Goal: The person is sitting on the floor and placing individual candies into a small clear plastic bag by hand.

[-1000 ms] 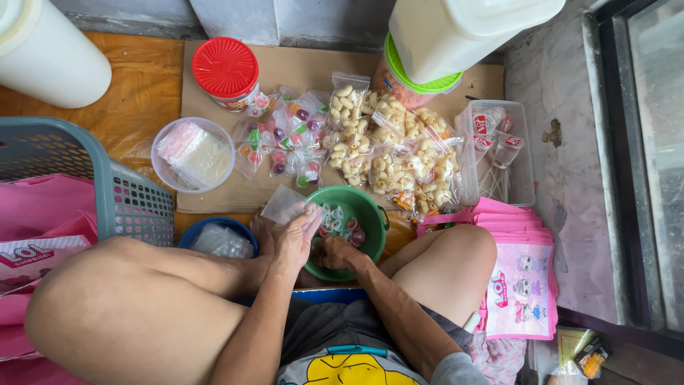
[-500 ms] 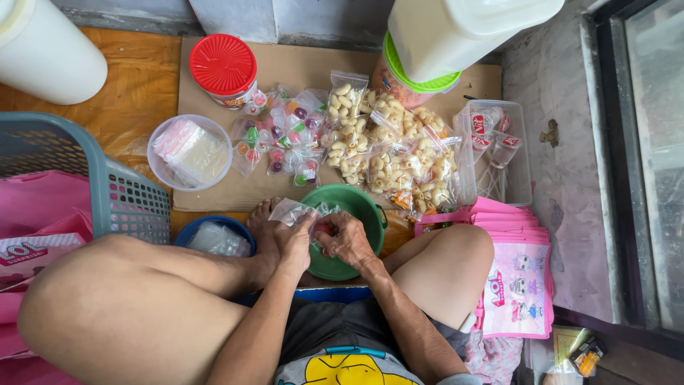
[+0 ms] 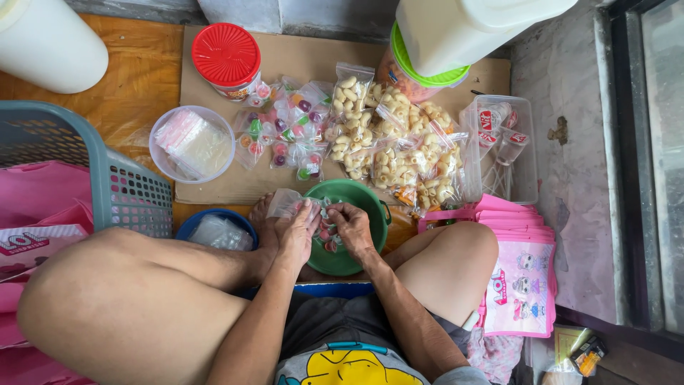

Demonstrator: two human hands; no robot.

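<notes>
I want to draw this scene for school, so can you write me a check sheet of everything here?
Surface: brown cardboard sheet on a wooden floor.
Job's things: green bowl of small colourful sweets; small clear bag.
Clutter: filled snack bags, sweet bags, red-lidded jar, clear tub, blue bowl, grey basket, pink bags.
Hands: left hand holds the clear bag; right hand is over the green bowl, fingers bent.
Cables: nothing seen.
Surroundings: grey wall at top, person sitting cross-legged.
</notes>
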